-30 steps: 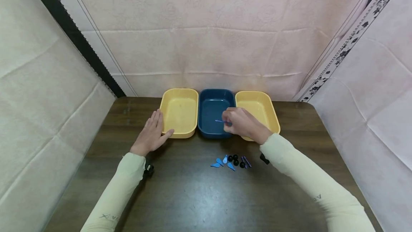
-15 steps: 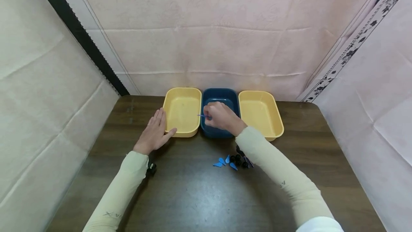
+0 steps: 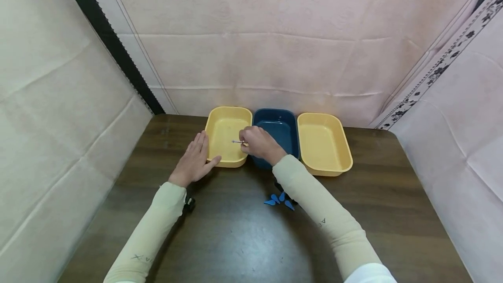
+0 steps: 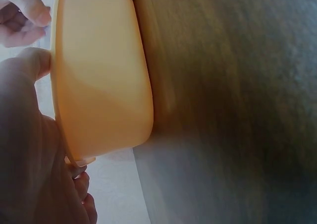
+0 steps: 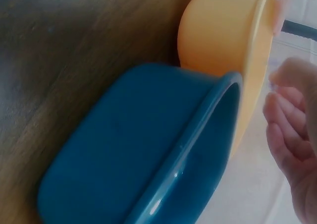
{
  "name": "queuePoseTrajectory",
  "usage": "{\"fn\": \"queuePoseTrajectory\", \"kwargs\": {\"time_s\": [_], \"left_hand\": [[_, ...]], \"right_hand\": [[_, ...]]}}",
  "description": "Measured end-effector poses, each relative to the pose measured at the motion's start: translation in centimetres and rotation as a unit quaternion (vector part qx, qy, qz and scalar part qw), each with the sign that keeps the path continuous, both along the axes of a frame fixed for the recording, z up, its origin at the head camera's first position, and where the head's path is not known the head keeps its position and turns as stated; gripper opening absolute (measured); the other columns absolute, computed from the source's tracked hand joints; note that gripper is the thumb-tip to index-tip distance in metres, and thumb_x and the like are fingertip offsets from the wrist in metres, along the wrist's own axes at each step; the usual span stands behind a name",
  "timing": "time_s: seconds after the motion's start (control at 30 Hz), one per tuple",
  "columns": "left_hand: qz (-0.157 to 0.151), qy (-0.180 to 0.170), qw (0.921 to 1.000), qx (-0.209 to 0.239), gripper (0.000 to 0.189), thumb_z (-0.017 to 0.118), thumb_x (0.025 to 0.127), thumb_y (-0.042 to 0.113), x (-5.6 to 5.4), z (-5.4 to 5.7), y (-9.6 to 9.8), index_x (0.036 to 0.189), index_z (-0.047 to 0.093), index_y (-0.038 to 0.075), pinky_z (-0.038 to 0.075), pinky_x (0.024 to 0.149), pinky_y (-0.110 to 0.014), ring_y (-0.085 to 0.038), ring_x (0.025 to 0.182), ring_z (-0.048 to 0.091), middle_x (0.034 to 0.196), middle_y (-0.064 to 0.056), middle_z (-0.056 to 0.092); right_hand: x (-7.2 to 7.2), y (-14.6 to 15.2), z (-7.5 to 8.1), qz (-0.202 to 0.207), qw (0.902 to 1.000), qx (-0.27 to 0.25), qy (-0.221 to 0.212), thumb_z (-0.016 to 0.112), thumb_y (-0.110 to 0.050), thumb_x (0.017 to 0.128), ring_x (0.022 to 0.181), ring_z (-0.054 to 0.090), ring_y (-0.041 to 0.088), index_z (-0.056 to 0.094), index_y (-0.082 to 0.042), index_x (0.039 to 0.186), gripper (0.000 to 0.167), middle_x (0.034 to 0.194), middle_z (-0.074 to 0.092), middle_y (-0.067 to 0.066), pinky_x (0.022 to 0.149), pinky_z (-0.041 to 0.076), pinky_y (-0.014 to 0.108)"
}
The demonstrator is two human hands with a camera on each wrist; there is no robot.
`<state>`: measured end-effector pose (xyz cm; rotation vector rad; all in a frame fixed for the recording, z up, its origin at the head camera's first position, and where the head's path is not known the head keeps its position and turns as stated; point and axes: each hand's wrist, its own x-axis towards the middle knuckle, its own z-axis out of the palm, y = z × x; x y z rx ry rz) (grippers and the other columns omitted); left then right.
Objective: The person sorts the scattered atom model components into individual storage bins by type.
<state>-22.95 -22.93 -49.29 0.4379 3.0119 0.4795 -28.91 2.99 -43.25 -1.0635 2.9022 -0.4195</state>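
Note:
My right hand [image 3: 259, 144] pinches a small thin purplish stick [image 3: 236, 142], which points left over the left yellow container [image 3: 225, 128]. This hand is above the side where that container meets the dark blue one [image 3: 280, 129]. My left hand [image 3: 191, 163] lies against the near left corner of the left yellow container, fingers straight and thumb at its front rim. In the left wrist view, the yellow wall [image 4: 101, 75] stands beside that thumb. The right wrist view shows curled right fingers [image 5: 287, 110] past the blue rim; the stick is hardly visible there.
A second yellow container [image 3: 324, 143] stands to the right of the blue one. Several blue drop-shaped pieces [image 3: 288, 205] lie on the brown table [image 3: 220, 230], close to the right sleeve [image 3: 310, 204]. Pale cloth [image 3: 275, 64] hangs behind the containers and at both sides.
My right hand has moved left with the stick, from over the blue container to the left yellow one. Its forearm now hides the black beads and other purple sticks. The left hand stays put.

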Motion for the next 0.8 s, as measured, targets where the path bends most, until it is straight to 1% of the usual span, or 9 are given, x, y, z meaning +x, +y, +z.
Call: {"fn": "queuePoseTrajectory", "kwargs": {"time_s": [0.13,0.23,0.37,0.47,0.67,0.8], "left_hand": [[-0.004,-0.002,1.0000,-0.001,0.100,0.039,0.107,0.066,-0.1,0.0,0.2,0.167,0.001,-0.004,0.013,0.134,-0.058,-0.038,0.167,-0.001,0.178,-0.020,-0.006],[-0.006,0.003,1.0000,-0.003,0.100,0.040,0.107,0.066,-0.2,0.0,0.2,0.167,0.002,-0.005,0.013,0.134,-0.058,-0.038,0.167,-0.001,0.178,-0.020,-0.005],[-0.006,0.009,0.9999,-0.003,0.100,0.041,0.107,0.065,-0.2,0.0,0.1,0.167,0.003,-0.005,0.013,0.134,-0.058,-0.039,0.167,0.000,0.178,-0.021,-0.004],[-0.006,0.006,1.0000,-0.001,0.100,0.041,0.107,0.065,-0.1,0.0,0.0,0.167,0.002,-0.004,0.014,0.134,-0.058,-0.039,0.167,0.000,0.178,-0.020,-0.004],[-0.006,0.009,0.9999,0.003,0.100,0.041,0.107,0.064,0.0,-0.1,0.0,0.167,0.002,-0.005,0.013,0.134,-0.058,-0.039,0.167,0.000,0.178,-0.021,-0.004],[-0.004,0.009,0.9999,0.002,0.100,0.041,0.107,0.064,-0.1,-0.2,-0.1,0.167,0.002,-0.005,0.014,0.134,-0.058,-0.039,0.167,0.001,0.178,-0.022,-0.003]], "right_hand": [[0.1,0.5,0.0,-0.005,1.0000,0.001,-0.003,0.076,-0.018,0.098,0.090,0.069,0.019,0.075,-0.003,0.122,0.028,0.113,0.076,0.011,0.086,0.064,0.031],[0.3,1.5,0.5,-0.003,1.0000,-0.001,-0.005,0.076,-0.019,0.098,0.096,0.070,0.020,0.074,-0.003,0.124,0.030,0.118,0.076,0.012,0.089,0.064,0.033],[1.0,3.2,1.5,0.002,0.9999,-0.002,-0.015,0.075,-0.020,0.099,0.105,0.071,0.022,0.073,-0.004,0.127,0.033,0.122,0.074,0.012,0.093,0.063,0.035],[1.7,4.6,2.5,0.007,0.9999,0.003,-0.015,0.075,-0.019,0.099,0.108,0.072,0.024,0.072,-0.002,0.127,0.034,0.122,0.073,0.013,0.093,0.063,0.036],[3.7,7.6,4.3,0.018,0.9998,0.004,0.007,0.077,-0.018,0.098,0.108,0.073,0.026,0.073,-0.001,0.124,0.031,0.121,0.074,0.016,0.093,0.064,0.038],[5.2,9.7,5.0,0.015,0.9996,0.012,0.019,0.077,-0.020,0.098,0.109,0.074,0.026,0.074,-0.001,0.124,0.033,0.120,0.074,0.015,0.092,0.064,0.037]]}}
